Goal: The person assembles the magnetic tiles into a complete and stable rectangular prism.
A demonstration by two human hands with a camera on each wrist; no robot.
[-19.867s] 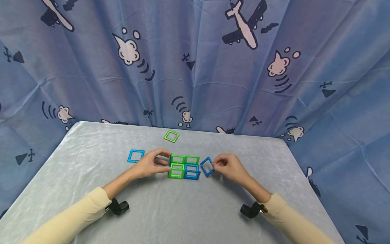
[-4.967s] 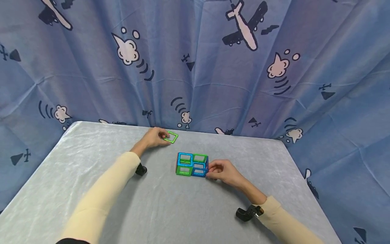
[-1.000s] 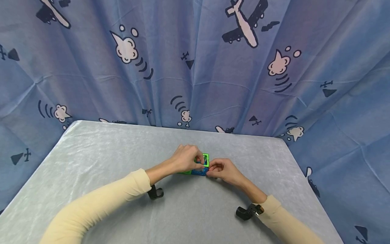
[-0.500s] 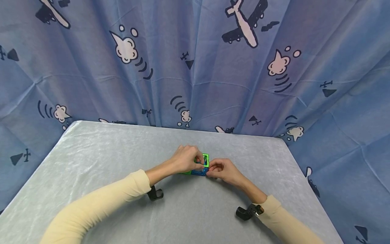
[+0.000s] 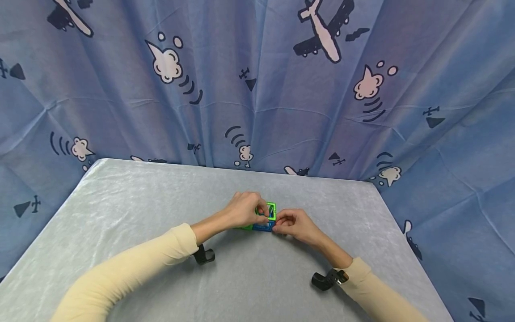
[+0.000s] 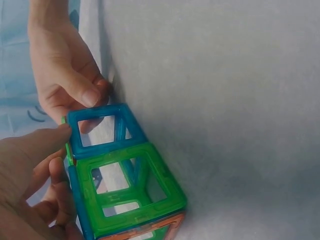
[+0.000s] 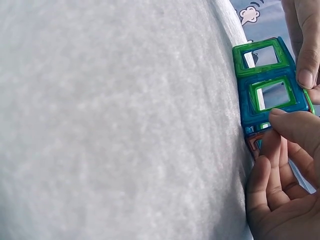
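Observation:
A box of square magnetic tiles [image 5: 263, 228], two tiles wide, stands mid-table; its near side shows one green tile [image 6: 95, 200] and one blue tile [image 6: 131, 120]. My left hand [image 5: 246, 210] reaches over the box from the left and covers much of its top. Its thumb and curled fingers pinch a green magnetic tile [image 5: 275, 212] lying over the top right. My right hand [image 5: 297, 224] grips the box's right end, with the thumb on the blue tile's edge and fingers at the end face. Orange tiles [image 7: 254, 144] show at the ends.
A pale grey cloth covers the table [image 5: 257, 277]. Its far edge meets a blue curtain [image 5: 257, 103] printed with planes and clouds. Black wrist cameras [image 5: 204, 256] sit under both forearms.
Since five seconds ago, my left hand has brought the green tile from the table's far side onto the box's top right. Over the last second both hands stay nearly still.

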